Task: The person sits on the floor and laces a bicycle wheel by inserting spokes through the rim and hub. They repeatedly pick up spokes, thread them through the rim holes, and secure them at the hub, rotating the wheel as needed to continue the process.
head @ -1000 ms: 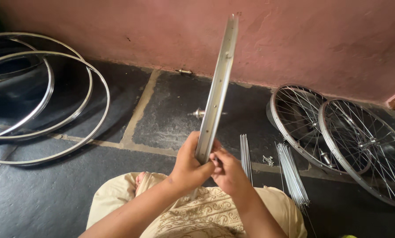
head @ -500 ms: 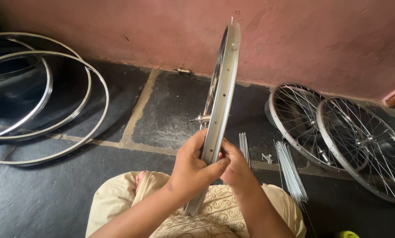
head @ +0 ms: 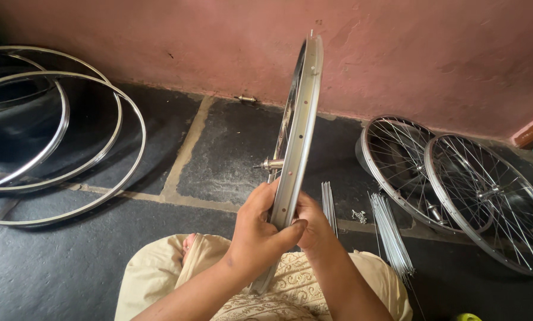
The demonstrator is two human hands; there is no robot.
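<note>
Left hand and right hand both grip the upright wheel rim edge-on; loose spokes lie right on the floor.

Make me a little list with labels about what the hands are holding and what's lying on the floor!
Held thing: bicycle wheel rim, upright, seen edge-on, hub axle sticking out to one side
Left hand: grips the rim's lower part
Right hand: pressed against the rim's other side
Floor, left: bare rims, lying flat and overlapping
Floor, right: two spoked wheels leaning by the pink wall
Floor, middle: loose spokes in bundles
</note>
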